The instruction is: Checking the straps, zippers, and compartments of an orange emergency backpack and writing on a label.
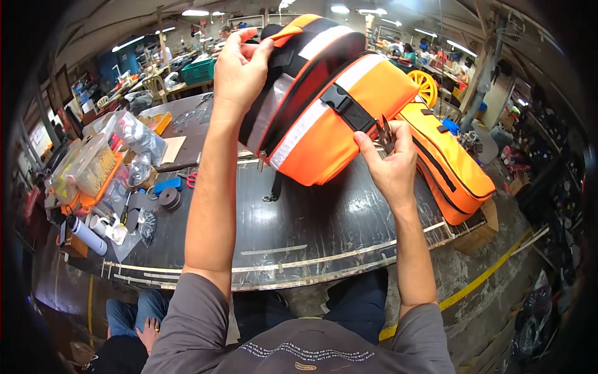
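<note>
An orange and black bag with silvery reflective strips is raised and tilted above the table, its zipped opening gaping. My left hand is closed at its upper left, pinching an orange edge strip between thumb and fingers. A black side-release buckle sits fastened on the front panel. Beside it my right hand is closed around small dark thread snips, their pointed tips upward. The right thumb touches the orange fabric near the buckle. A short black strap dangles underneath.
A second orange bag lies at the table's right. Clear plastic boxes, a webbing roll, red-handled scissors and a pale bottle crowd the left. A seated person's hand shows at lower left. The dark table has a taped front edge.
</note>
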Available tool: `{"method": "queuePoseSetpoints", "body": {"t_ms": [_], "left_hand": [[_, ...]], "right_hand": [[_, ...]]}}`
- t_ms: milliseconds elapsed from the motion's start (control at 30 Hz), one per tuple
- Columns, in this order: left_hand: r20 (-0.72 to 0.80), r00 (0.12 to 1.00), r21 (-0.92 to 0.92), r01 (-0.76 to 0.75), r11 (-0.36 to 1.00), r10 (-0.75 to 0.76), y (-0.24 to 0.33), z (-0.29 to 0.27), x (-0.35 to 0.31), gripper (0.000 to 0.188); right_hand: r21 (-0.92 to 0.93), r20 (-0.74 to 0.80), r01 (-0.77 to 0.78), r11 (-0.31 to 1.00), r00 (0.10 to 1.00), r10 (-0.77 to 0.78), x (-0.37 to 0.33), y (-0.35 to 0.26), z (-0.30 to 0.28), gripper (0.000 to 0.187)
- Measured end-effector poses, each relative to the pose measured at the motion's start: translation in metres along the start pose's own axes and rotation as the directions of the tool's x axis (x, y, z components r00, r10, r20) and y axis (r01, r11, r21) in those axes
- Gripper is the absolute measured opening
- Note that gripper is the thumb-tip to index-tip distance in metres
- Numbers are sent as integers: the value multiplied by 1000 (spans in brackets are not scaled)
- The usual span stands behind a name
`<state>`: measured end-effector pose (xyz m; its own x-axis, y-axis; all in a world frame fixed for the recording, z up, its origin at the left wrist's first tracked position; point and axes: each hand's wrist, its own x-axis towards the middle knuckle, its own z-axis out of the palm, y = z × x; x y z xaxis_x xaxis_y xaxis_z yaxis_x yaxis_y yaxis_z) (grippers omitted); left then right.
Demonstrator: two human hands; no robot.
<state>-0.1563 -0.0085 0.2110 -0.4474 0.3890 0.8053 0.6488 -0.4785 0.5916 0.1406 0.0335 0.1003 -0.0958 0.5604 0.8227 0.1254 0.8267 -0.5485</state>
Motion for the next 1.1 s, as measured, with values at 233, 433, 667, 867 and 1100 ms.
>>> {"method": "queuePoseSetpoints", "body": {"t_ms": [233, 433, 667, 867, 1100], "left_hand": [[277, 951, -243, 206, 948, -135, -1, -40, 9, 60], [-8, 978, 206, -203, 957, 209, -12, -57, -55, 46], [-326, 932, 8, 168, 986, -156, -78, -133, -151, 47], [-377, 696, -498, 404, 767, -611, -116, -170, -263, 49], [-495, 408, -569, 515, 641, -767, -144, -184, -328, 50]], "right_hand": [[5, 15, 14, 1000, 1000, -14, -18, -11, -1, 40], [202, -195, 139, 969, 976, -100, -37, 4, -30, 41], [136, -30, -241, 961, 969, 247, -49, 23, -67, 51], [125, 137, -599, 791, 800, 585, -154, 55, -33, 50], [306, 124, -717, 626, 682, 721, -237, 79, -101, 17]]}}
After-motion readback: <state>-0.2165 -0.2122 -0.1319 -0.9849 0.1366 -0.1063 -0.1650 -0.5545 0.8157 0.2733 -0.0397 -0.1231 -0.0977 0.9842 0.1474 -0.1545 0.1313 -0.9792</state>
